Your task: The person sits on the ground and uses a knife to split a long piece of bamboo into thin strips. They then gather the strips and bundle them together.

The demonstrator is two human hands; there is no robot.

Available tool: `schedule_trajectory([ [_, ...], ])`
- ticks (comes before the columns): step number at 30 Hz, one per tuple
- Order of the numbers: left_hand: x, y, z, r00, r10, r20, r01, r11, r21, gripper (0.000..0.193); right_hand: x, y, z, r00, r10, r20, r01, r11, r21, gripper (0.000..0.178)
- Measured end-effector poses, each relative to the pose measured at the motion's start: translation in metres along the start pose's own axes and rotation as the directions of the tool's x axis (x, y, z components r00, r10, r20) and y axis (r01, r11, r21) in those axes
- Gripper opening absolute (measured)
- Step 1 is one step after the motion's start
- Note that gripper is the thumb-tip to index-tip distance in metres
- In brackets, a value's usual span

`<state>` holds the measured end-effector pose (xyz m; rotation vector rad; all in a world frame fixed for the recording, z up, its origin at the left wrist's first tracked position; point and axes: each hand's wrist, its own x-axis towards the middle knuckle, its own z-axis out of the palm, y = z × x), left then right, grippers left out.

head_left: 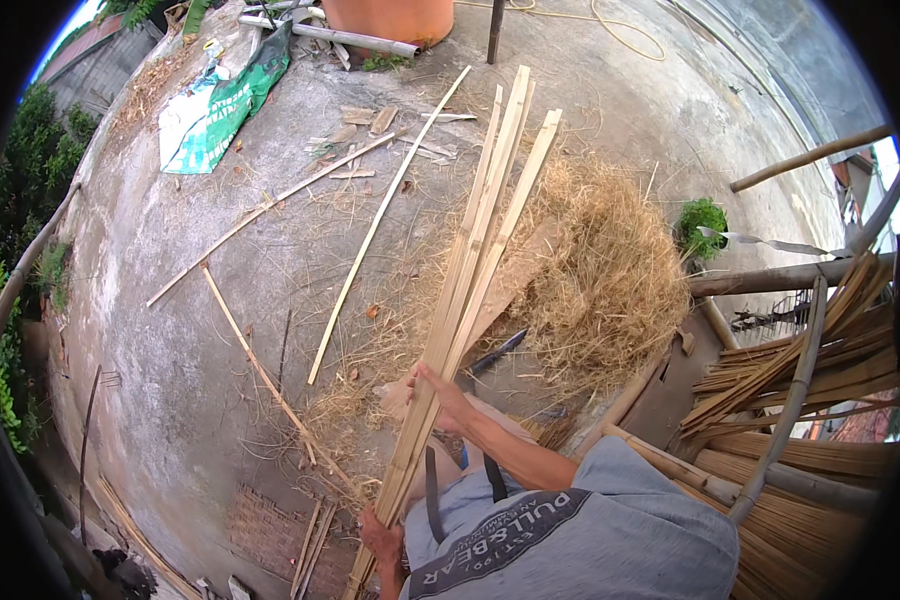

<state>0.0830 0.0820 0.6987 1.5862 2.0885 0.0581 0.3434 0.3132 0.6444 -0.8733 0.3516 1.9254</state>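
Observation:
A bundle of long, pale bamboo strips (412, 440) runs from the lower edge up past the middle of the view, its far ends fanned slightly apart. My right hand (444, 398) is closed around the bundle at mid-length. Lower down, near the bottom edge, my left hand (378, 542) also grips it. Just right of the strips lies a dark, knife-like tool (498, 352) on the ground, partly among shavings. A flat brown board (510, 285) slants out from beneath the shavings, partly behind the bundle.
A large heap of curly bamboo shavings (615, 275) sits right of the strips. Loose strips (383, 232) lie on the concrete floor to the left. A green and white sack (215, 115) and an orange pot (390, 18) stand farther off. Bamboo poles (770, 278) and stacked strips (800, 460) border the right.

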Motion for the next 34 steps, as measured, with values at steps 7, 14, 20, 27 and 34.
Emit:
schedule_trajectory([
  [7,0.047,0.039,-0.016,0.994,0.110,0.004,-0.109,0.992,-0.068,0.060,0.016,-0.047,0.006,0.993,-0.116,-0.022,0.117,0.990,0.078,0.028],
  [14,0.098,0.073,-0.025,0.986,0.164,0.036,-0.156,0.973,-0.173,0.057,0.016,-0.094,0.023,0.966,-0.196,-0.170,0.217,0.969,0.116,0.024],
  [20,0.154,0.110,-0.017,0.979,0.203,0.031,-0.194,0.963,-0.186,0.056,0.034,-0.152,0.039,0.952,-0.244,-0.185,0.275,0.946,0.170,0.023],
  [27,0.292,0.151,0.021,0.950,0.193,0.246,-0.161,0.976,-0.145,0.044,0.139,-0.223,0.011,0.857,-0.424,-0.294,0.475,0.871,0.128,0.020],
  [34,0.458,0.216,0.002,0.859,0.088,0.505,-0.136,0.989,0.059,0.057,0.243,-0.332,0.057,0.854,-0.354,-0.381,0.429,0.894,0.131,0.032],
])
